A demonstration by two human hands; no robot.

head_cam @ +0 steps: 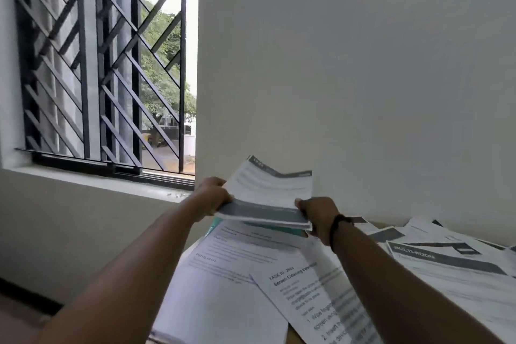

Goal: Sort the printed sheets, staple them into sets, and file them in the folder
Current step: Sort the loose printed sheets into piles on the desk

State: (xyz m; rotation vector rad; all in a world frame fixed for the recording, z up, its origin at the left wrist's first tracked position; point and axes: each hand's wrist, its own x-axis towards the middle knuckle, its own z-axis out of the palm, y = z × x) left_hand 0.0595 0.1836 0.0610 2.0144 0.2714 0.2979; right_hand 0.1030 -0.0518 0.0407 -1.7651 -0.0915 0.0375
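Note:
I hold a small stack of printed sheets (268, 198) in the air above the table, its far edge tipped up toward the wall. My left hand (213, 195) grips the stack's left edge, thumb on top. Gripping its right near corner is my right hand (318, 216), which has a black band on the wrist. Below the stack many loose printed sheets (251, 254) lie spread over the table, one headed "Screen Cleaning" (301, 279). A green edge, perhaps the folder (216, 225), peeks out beneath the papers under the held stack. No stapler is in view.
More sheets with dark header bars (446, 257) are piled at the right against the white wall. A barred window (103, 64) with a sill (111, 180) is at the left. The floor shows at the lower left.

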